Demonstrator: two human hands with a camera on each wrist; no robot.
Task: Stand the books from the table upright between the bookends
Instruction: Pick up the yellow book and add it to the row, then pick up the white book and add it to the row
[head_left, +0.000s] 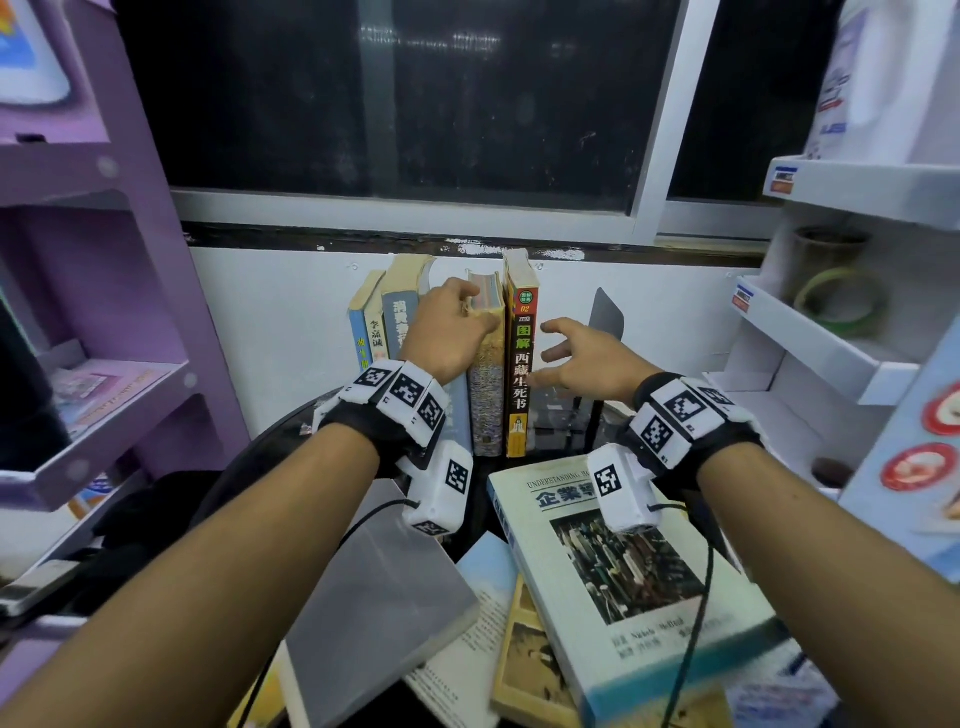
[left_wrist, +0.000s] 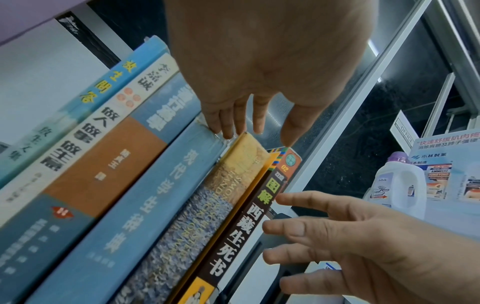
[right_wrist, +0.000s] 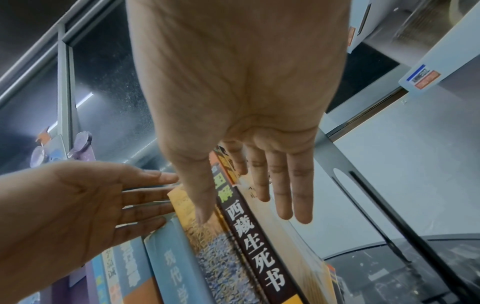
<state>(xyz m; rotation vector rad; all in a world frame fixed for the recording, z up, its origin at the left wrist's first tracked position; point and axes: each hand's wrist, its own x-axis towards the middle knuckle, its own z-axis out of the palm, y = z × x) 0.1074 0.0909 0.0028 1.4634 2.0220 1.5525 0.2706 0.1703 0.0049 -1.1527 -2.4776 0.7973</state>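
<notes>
Several books stand upright in a row against the wall. My left hand (head_left: 465, 312) rests on the tops of a blue book (left_wrist: 145, 216) and a yellow flower-spined book (head_left: 487, 400), its fingers (left_wrist: 228, 127) nearly straight. Rightmost stands a dark-spined book with an orange top (head_left: 521, 374). My right hand (head_left: 563, 353) hovers just to its right, fingers (right_wrist: 284, 201) spread and holding nothing. A grey metal bookend (head_left: 607, 314) stands further right, with a gap between it and the row. A white book (head_left: 623, 597), a grey book (head_left: 374, 597) and others lie flat in front.
A purple shelf unit (head_left: 104, 312) stands on the left and white display shelves (head_left: 831, 338) with a green tape roll (head_left: 841, 306) on the right. A dark window (head_left: 415, 104) is behind the row. The table top (head_left: 566, 431) is dark glass.
</notes>
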